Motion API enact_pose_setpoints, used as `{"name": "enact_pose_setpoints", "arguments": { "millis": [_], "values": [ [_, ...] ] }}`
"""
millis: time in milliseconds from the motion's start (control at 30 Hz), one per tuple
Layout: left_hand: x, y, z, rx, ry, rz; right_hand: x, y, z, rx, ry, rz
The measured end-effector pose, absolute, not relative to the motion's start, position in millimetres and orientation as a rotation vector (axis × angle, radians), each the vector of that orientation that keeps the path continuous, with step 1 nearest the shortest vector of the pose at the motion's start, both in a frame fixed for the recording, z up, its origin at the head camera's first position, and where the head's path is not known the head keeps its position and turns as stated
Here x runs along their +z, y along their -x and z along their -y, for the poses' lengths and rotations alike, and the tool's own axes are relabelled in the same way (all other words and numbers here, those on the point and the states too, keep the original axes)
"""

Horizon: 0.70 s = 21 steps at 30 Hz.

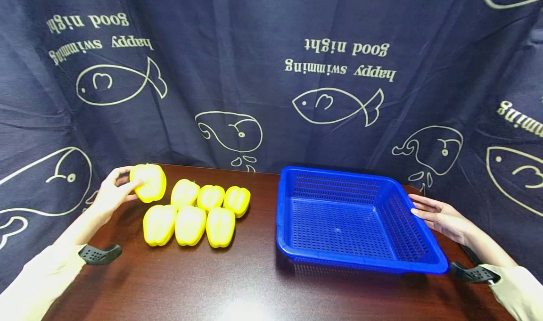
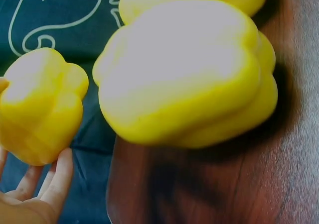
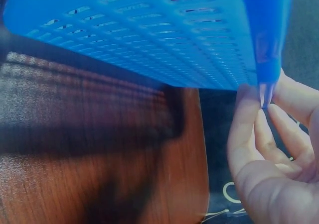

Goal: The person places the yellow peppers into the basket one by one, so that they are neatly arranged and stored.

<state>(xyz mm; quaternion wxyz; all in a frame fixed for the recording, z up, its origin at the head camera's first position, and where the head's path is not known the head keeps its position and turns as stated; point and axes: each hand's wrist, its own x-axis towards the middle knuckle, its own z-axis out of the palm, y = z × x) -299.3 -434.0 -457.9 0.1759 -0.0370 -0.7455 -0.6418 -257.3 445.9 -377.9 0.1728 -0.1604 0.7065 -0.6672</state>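
My left hand (image 1: pixel 113 192) grips a yellow bell pepper (image 1: pixel 148 183) at the back left of the table. In the left wrist view the fingers of that hand curl round the held pepper's underside. Just to its right, more yellow bell peppers (image 1: pixel 190 225) sit close together in two rows. Over on the right, my right hand (image 1: pixel 445 219) holds the side rim of a blue plastic basket (image 1: pixel 339 259). The right wrist view has its fingers on both sides of that rim (image 3: pixel 269 59). Nothing lies inside the basket.
The brown wooden table (image 1: pixel 203 283) carries the peppers and the basket. A dark blue curtain (image 1: pixel 271 76) with fish drawings hangs behind it and at both sides. Bare tabletop separates the peppers from the basket.
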Motion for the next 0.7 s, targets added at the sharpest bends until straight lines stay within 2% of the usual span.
{"name": "enact_pose_setpoints", "arguments": {
  "millis": [167, 300, 533, 700],
  "values": [
    [-429, 281, 405, -2.003, 0.237, 2.022, -376, 258, -444, -1.903, 0.429, -2.014],
    [-402, 262, 372, -1.960, 0.268, 2.072, -376, 258, -443, -1.943, 0.453, -1.952],
    [-354, 230, 311, -1.749, 0.111, 2.261, -378, 257, -445, -1.967, 0.469, -1.925],
    [-344, 227, 288, -1.749, 0.112, 2.293, -379, 257, -445, -1.974, 0.490, -1.919]
  ]
}}
